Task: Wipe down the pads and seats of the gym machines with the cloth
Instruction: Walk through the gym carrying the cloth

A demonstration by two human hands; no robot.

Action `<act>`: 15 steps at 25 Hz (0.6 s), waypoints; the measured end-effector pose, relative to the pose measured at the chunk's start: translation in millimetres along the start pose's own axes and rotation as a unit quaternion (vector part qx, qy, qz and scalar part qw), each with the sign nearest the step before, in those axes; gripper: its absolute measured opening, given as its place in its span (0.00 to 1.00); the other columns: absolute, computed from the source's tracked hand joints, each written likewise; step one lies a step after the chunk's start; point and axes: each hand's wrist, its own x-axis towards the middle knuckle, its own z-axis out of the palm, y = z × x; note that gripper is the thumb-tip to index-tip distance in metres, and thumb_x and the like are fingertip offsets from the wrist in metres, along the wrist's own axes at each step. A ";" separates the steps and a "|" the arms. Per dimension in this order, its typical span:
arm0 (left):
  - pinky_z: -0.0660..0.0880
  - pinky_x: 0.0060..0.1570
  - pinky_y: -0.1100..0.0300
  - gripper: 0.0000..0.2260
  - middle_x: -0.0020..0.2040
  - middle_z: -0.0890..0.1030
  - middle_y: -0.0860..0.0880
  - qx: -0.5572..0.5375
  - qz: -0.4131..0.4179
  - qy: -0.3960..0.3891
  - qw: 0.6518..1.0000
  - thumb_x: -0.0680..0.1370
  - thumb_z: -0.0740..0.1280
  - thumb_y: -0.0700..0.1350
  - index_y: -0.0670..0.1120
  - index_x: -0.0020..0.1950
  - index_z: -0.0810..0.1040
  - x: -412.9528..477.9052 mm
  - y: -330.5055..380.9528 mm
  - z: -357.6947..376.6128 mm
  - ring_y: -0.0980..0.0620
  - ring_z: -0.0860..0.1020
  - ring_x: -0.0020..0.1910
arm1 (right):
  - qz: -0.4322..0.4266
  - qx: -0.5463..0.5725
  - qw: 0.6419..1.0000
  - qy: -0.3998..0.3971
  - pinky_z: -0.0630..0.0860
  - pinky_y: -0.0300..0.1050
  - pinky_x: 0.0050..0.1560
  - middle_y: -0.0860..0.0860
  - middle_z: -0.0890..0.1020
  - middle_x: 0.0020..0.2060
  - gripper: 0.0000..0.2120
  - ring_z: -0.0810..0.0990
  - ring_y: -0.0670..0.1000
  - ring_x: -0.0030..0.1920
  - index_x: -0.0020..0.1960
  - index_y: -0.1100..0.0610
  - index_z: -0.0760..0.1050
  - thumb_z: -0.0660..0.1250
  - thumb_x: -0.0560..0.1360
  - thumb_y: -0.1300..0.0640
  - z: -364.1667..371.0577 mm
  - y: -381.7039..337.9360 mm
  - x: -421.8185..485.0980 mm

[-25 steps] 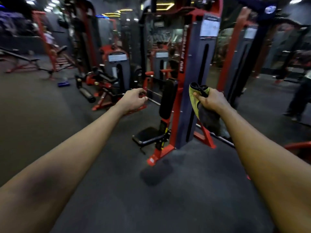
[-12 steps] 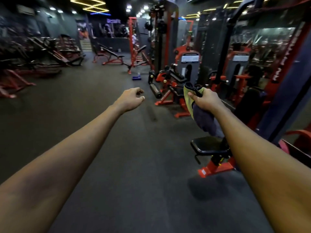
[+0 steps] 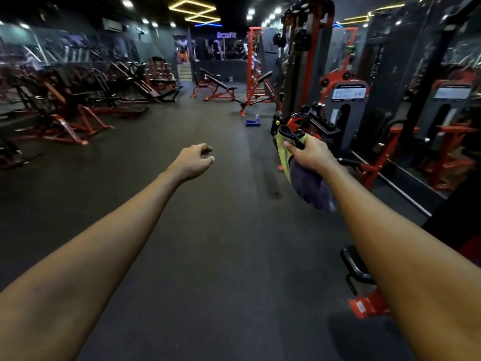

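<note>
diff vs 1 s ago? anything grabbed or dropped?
The view swung left: the black seat, mid-frame earlier, now sits at the lower right edge, and the open floor fills the middle. Nothing was taken or let go. The right hand still grips the cloth. The left hand is still empty, fingers loosely curled. Both arms stay stretched forward.

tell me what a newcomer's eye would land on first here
Two bare forearms reach into the middle: the right hand grips a bunched yellow and grey cloth, the left hand hangs empty, fingers loosely curled. Red-framed gym machines line both sides of the dark floor, with a black padded seat at lower right. Angular yellow ceiling lights glow at top centre.
</note>
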 end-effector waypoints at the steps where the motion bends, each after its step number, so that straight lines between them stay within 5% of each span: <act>1: 0.70 0.64 0.57 0.17 0.65 0.80 0.45 0.002 -0.006 0.002 1.000 0.80 0.66 0.48 0.44 0.67 0.78 17.5 -5.1 5.0 0.46 0.76 0.66 | -0.002 0.004 1.000 -0.005 0.74 0.51 0.58 0.55 0.83 0.59 0.23 0.79 0.60 0.62 0.60 0.53 0.78 0.64 0.78 0.36 6.6 3.8 20.2; 15: 0.69 0.66 0.57 0.18 0.65 0.80 0.47 -0.004 -0.010 0.021 1.000 0.79 0.66 0.49 0.46 0.67 0.78 296.1 -90.3 53.0 0.48 0.76 0.66 | -0.011 -0.008 1.000 -0.023 0.75 0.52 0.53 0.58 0.83 0.55 0.20 0.80 0.62 0.59 0.56 0.54 0.77 0.65 0.79 0.37 110.6 18.6 299.1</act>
